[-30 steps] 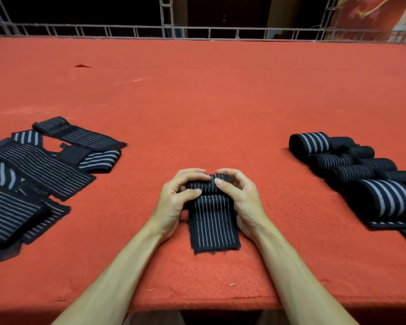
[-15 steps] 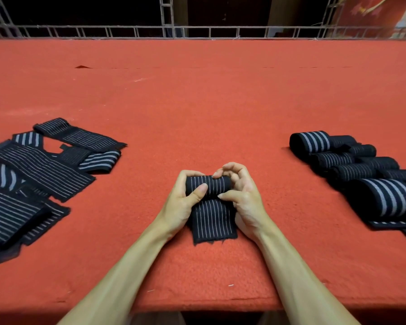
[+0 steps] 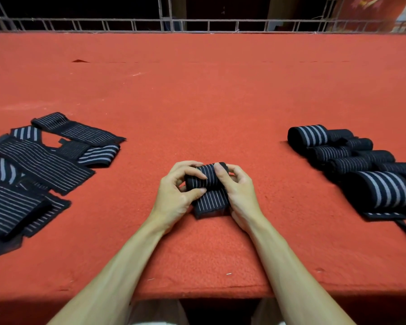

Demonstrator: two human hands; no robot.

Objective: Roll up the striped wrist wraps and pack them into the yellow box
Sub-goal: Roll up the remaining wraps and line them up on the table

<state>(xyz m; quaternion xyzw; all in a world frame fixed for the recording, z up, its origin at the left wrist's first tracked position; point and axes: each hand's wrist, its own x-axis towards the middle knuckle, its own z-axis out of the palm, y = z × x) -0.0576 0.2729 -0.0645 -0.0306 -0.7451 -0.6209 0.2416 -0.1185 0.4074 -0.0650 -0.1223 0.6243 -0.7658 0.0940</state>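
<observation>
**Count.** One striped wrist wrap (image 3: 206, 178) is in work. The left hand (image 3: 174, 195) and the right hand (image 3: 239, 193) each pinch one end of its rolled part, thumbs on the near side and fingers curled over the top. A short flat tail (image 3: 210, 204) lies on the red table cover (image 3: 197, 102) between the wrists.

Well left of the grip is one pile of unrolled wraps (image 3: 40, 165). At least five are visible, but overlap prevents an exact count. Well right of the grip is one cluster of rolled wraps (image 3: 352, 158). At least six are visible, two of them with wide stripes.

**Edges and room.** Bare cover extends on both sides of the grip and far beyond it, up to a metal railing (image 3: 197, 24). The near table edge (image 3: 197, 294) runs under the forearms, a short way behind the tail.

**Change.** Compared with half a second ago, the roll is thicker and the flat tail is shorter. Both piles are unchanged.
</observation>
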